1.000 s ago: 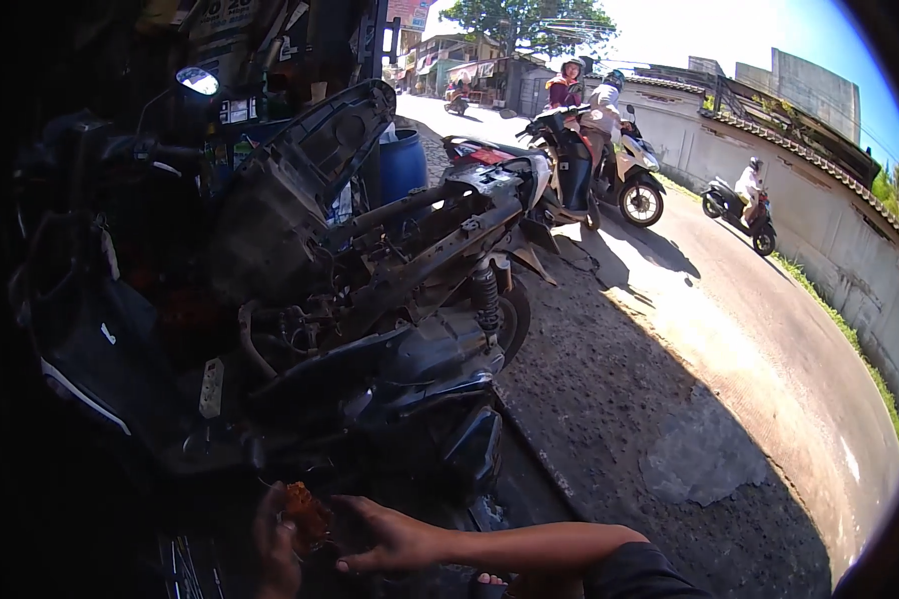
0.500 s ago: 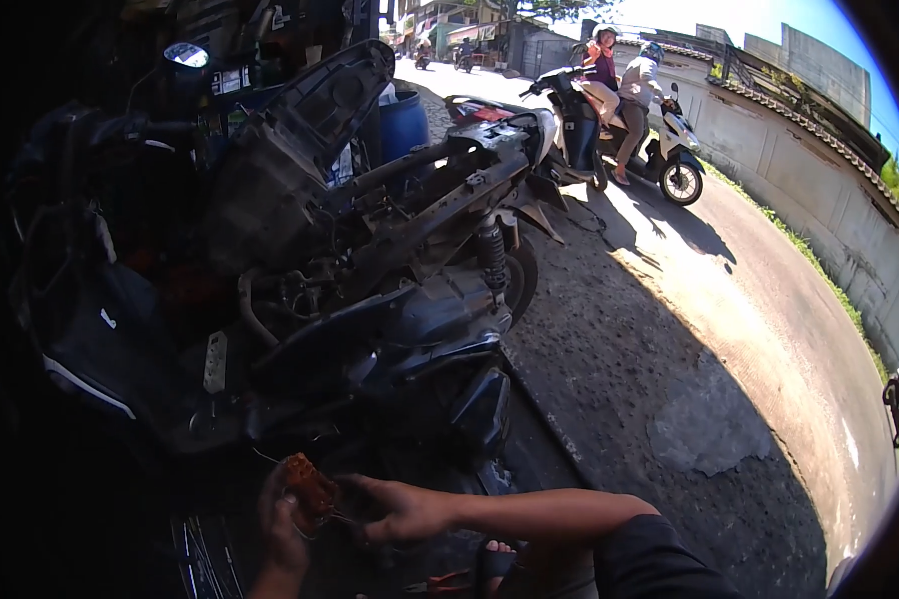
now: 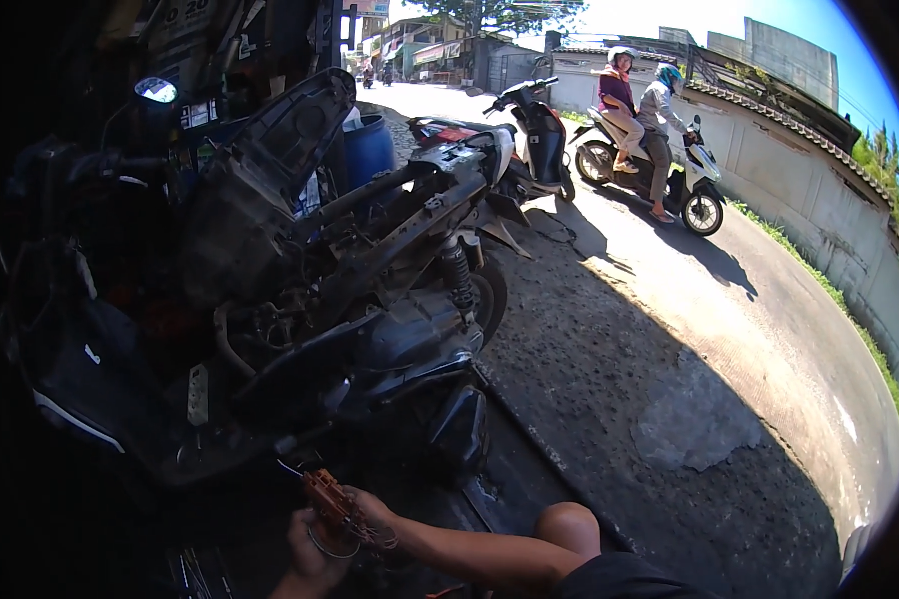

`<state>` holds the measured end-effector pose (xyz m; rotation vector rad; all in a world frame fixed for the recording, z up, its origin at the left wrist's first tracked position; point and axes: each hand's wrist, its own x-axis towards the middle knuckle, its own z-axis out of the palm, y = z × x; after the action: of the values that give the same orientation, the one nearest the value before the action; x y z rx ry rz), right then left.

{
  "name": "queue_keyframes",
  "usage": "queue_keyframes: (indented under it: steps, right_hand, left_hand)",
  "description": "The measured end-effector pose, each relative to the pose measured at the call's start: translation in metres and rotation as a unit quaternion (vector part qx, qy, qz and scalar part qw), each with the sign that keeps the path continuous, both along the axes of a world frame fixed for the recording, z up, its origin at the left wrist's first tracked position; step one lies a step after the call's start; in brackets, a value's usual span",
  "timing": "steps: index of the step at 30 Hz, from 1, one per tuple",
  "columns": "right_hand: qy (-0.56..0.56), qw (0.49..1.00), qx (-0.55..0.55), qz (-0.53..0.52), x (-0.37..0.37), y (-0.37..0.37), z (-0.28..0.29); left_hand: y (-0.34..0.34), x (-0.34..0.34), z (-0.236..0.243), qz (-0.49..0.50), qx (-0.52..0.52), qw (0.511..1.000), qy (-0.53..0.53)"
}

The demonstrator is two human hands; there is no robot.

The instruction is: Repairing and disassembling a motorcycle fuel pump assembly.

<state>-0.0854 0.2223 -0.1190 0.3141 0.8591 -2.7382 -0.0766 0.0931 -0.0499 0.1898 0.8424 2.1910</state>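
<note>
Low in the picture, both hands are on an orange-brown block-shaped part (image 3: 330, 498) with thin loose wires; its exact kind I cannot make out. My left hand (image 3: 313, 551) grips it from below, with a thin wire looping beside the fingers. My right hand (image 3: 372, 507) closes on its right side, the fingertips partly hidden behind it. A thin pale wire or rod sticks out past its upper left end. Just beyond stands a partly dismantled dark scooter (image 3: 370, 344), its seat (image 3: 295, 130) raised and its frame bare.
On the scooter's footboard lies a white power strip (image 3: 198, 394). A blue drum (image 3: 370, 150) stands behind, near a parked scooter (image 3: 539, 140). Two people ride a white scooter (image 3: 704, 170) on the road, alongside a wall (image 3: 789, 180). Thin metal rods (image 3: 192, 574) lie at lower left.
My right hand has come in against the orange-brown part, which is now tilted differently. The riders' white scooter has moved right, clear of the parked one. The whole view has shifted slightly.
</note>
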Motion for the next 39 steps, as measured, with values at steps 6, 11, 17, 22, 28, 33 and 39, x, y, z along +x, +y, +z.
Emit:
queue_keyframes:
  steps: [6,11,17,22,28,33,39]
  right_hand:
    - [0.031,0.982,-0.181,-0.037,0.033,0.014,-0.004]
    - [-0.057,0.986,-0.138,-0.077,0.022,-0.001,-0.005]
    - [-0.001,0.977,-0.211,-0.038,0.026,0.01,-0.035]
    - [-0.063,0.98,-0.179,-0.054,0.035,0.011,-0.018]
    - [-0.156,0.981,-0.112,-0.032,0.046,0.013,0.019]
    - [-0.03,0.99,-0.131,-0.039,0.049,0.025,-0.002]
    - [-0.025,0.997,0.057,-0.047,0.046,0.021,0.016]
  left_hand:
    - [0.02,-0.012,-0.011,-0.054,0.041,0.992,-0.109]
    - [0.012,-0.018,-0.016,-0.034,0.032,0.989,-0.14]
    - [0.021,-0.021,-0.004,-0.039,0.004,0.994,-0.105]
    - [0.019,-0.023,-0.009,-0.065,-0.021,0.993,-0.096]
    - [0.017,-0.02,-0.002,-0.1,-0.019,0.995,-0.022]
    - [0.017,-0.026,-0.007,-0.122,-0.004,0.992,0.023]
    - [0.005,-0.019,0.005,-0.057,-0.114,0.979,0.159]
